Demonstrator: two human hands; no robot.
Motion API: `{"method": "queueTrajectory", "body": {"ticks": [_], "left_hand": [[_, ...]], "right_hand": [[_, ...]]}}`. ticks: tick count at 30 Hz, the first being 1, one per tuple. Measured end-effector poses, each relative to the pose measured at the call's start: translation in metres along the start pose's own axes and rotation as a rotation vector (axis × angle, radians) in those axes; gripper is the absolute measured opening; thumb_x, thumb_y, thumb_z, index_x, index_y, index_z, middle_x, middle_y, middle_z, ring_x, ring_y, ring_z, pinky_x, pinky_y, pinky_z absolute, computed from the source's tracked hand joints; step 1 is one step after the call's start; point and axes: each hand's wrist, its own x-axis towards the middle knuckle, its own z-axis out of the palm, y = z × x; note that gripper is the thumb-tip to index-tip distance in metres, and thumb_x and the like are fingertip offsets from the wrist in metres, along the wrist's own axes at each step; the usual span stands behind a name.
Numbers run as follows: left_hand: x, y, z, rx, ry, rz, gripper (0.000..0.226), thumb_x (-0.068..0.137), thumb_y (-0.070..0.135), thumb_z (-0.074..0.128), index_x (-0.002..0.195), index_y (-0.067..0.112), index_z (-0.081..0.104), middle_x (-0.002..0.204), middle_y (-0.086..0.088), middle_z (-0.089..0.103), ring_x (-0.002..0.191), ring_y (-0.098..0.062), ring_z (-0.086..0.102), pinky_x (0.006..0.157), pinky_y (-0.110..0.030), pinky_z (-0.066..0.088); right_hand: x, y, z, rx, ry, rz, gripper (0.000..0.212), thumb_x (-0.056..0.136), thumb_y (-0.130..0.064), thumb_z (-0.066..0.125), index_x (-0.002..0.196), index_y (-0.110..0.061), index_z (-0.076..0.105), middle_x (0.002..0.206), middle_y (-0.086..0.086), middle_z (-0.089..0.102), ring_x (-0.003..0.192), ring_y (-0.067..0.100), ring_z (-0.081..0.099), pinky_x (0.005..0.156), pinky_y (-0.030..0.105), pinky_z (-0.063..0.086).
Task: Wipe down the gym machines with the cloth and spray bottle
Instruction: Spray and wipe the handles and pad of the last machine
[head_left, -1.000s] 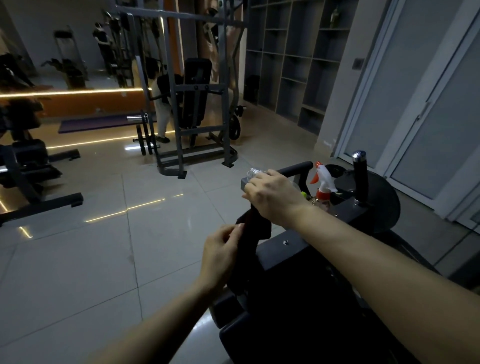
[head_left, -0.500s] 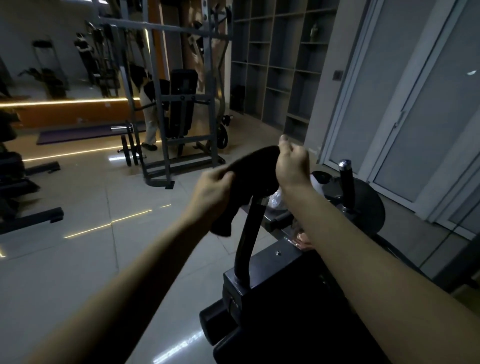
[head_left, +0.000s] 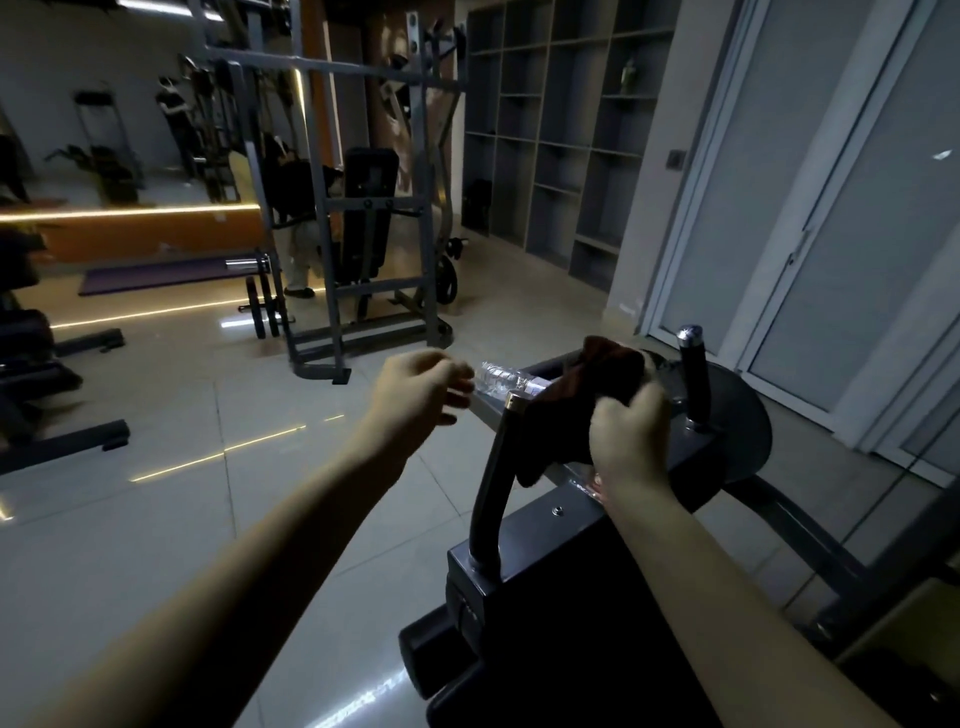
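My right hand (head_left: 628, 439) grips a dark cloth (head_left: 605, 371) bunched over the top bar of a black gym machine (head_left: 550, 587). The cloth hangs down in front of the hand, beside the machine's curved handle (head_left: 491, 483). My left hand (head_left: 415, 397) hovers to the left of the cloth with loosely curled fingers and holds nothing. Its fingertips are close to a clear plastic bottle (head_left: 501, 378) lying on the machine's bar. The spray bottle is hidden behind my right hand and the cloth. An upright black grip (head_left: 694, 376) with a chrome cap stands to the right.
A grey rack machine (head_left: 363, 218) with a padded back stands ahead on the tiled floor (head_left: 171, 395). Dark equipment bases (head_left: 57, 441) lie at the left. Open shelving (head_left: 561, 130) lines the far wall, and pale sliding doors (head_left: 831, 208) are at the right.
My left hand let go of the cloth and drew away to the left. My right hand carried the cloth down and right onto the machine's top bar.
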Motion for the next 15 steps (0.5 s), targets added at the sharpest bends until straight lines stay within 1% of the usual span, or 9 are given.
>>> {"method": "queueTrajectory", "body": {"ticks": [2,3,5,6,8,10,11,13,15], "left_hand": [[0.001,-0.025,0.0,0.066,-0.083,-0.108,0.014,0.101,0.018,0.056,0.098,0.013,0.069,0.106,-0.016,0.07,0.096,-0.027,0.064,0.078,-0.034,0.049],[0.001,-0.038,0.002,0.11,-0.147,-0.151,0.011,0.1,0.022,0.059,0.098,0.019,0.07,0.107,-0.011,0.071,0.098,-0.025,0.064,0.08,-0.033,0.049],[0.0,-0.059,0.006,0.186,-0.226,-0.16,0.01,0.097,0.027,0.065,0.103,0.027,0.073,0.106,-0.003,0.075,0.1,-0.019,0.067,0.082,-0.029,0.05],[-0.001,-0.066,0.009,0.215,-0.244,-0.144,0.014,0.096,0.027,0.067,0.107,0.026,0.075,0.103,0.0,0.076,0.099,-0.017,0.069,0.08,-0.025,0.05],[-0.001,-0.077,0.013,0.216,-0.252,-0.127,0.019,0.096,0.021,0.067,0.113,0.021,0.076,0.095,0.001,0.078,0.094,-0.016,0.071,0.074,-0.021,0.05],[0.0,-0.082,0.013,0.189,-0.257,-0.124,0.019,0.097,0.016,0.065,0.105,0.03,0.076,0.09,0.003,0.078,0.088,-0.015,0.073,0.076,-0.029,0.051],[0.0,-0.083,0.012,0.178,-0.253,-0.127,0.022,0.097,0.015,0.066,0.1,0.035,0.075,0.089,0.002,0.078,0.087,-0.016,0.073,0.077,-0.033,0.051],[0.001,-0.083,0.012,0.154,-0.236,-0.134,0.024,0.096,0.012,0.066,0.096,0.035,0.073,0.089,-0.001,0.077,0.087,-0.019,0.072,0.078,-0.036,0.051],[0.002,-0.081,0.013,0.144,-0.242,-0.134,0.022,0.096,0.011,0.067,0.097,0.033,0.073,0.094,-0.006,0.077,0.089,-0.021,0.071,0.08,-0.037,0.052]], "right_hand": [[-0.011,0.01,0.018,0.051,-0.177,0.165,0.034,0.097,-0.017,0.055,0.132,-0.018,0.052,0.125,0.003,0.057,0.115,0.023,0.055,0.101,0.036,0.045],[-0.019,0.017,0.028,0.025,-0.266,0.146,0.038,0.101,-0.027,0.053,0.138,-0.022,0.049,0.129,0.001,0.055,0.118,0.02,0.053,0.104,0.037,0.043],[-0.032,0.036,0.047,-0.034,-0.272,-0.007,0.04,0.103,-0.036,0.047,0.143,-0.031,0.044,0.138,-0.003,0.052,0.126,0.015,0.049,0.106,0.033,0.041],[-0.038,0.046,0.054,-0.023,-0.219,-0.045,0.042,0.103,-0.036,0.047,0.145,-0.032,0.042,0.142,-0.004,0.05,0.13,0.013,0.047,0.105,0.03,0.04],[-0.051,0.068,0.058,0.04,-0.136,0.022,0.043,0.104,-0.028,0.049,0.146,-0.023,0.043,0.142,0.0,0.052,0.13,0.013,0.048,0.103,0.022,0.038],[-0.064,0.09,0.056,0.033,-0.086,0.07,0.036,0.102,-0.016,0.053,0.137,-0.006,0.053,0.131,0.007,0.059,0.124,0.02,0.055,0.097,0.015,0.039],[-0.069,0.101,0.053,0.005,-0.088,0.076,0.032,0.101,-0.012,0.054,0.131,-0.001,0.056,0.126,0.01,0.062,0.121,0.023,0.058,0.096,0.017,0.041],[-0.073,0.109,0.04,-0.075,-0.171,0.073,0.028,0.1,-0.01,0.054,0.126,-0.003,0.059,0.117,0.007,0.066,0.113,0.021,0.062,0.092,0.023,0.045],[-0.067,0.113,0.022,-0.246,-0.345,0.058,0.025,0.099,-0.01,0.054,0.124,-0.011,0.061,0.107,0.0,0.068,0.104,0.015,0.064,0.085,0.023,0.047]]}}
